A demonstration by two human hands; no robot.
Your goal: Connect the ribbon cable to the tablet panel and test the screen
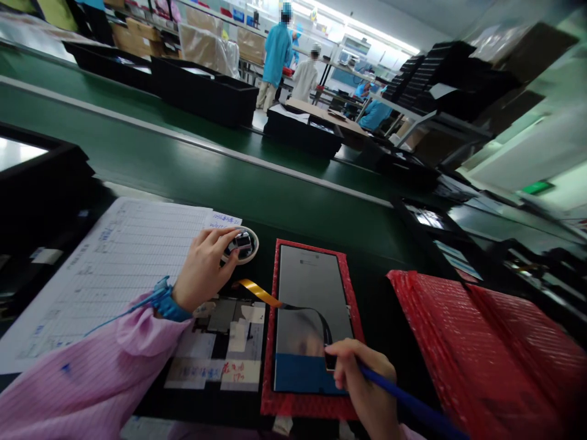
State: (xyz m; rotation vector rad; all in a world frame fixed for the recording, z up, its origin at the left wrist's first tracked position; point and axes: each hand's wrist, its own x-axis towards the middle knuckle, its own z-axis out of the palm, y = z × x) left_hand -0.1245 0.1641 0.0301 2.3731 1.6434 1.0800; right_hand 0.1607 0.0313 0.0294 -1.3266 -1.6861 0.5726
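Observation:
A grey phone display panel (pixel 312 293) lies face down on a red bubble-wrap sheet (pixel 275 342) on the black mat. A yellow-and-black flex cable (pixel 266 294) runs across the panel. My right hand (pixel 362 382) rests at the panel's lower right corner, fingers closed round a blue pen-like tool (pixel 403 403). My left hand (pixel 204 269) reaches to a roll of tape (pixel 245 244) left of the panel, its fingers curled on the roll. The left wrist wears a blue strap.
A printed form sheet (pixel 114 263) lies at the left, paper labels (pixel 229 354) below the left hand. Red bubble-wrap bags (pixel 481 342) pile at the right. A green conveyor belt (pixel 206 165) with black trays (pixel 202 91) runs behind. People in blue and white coats stand far back.

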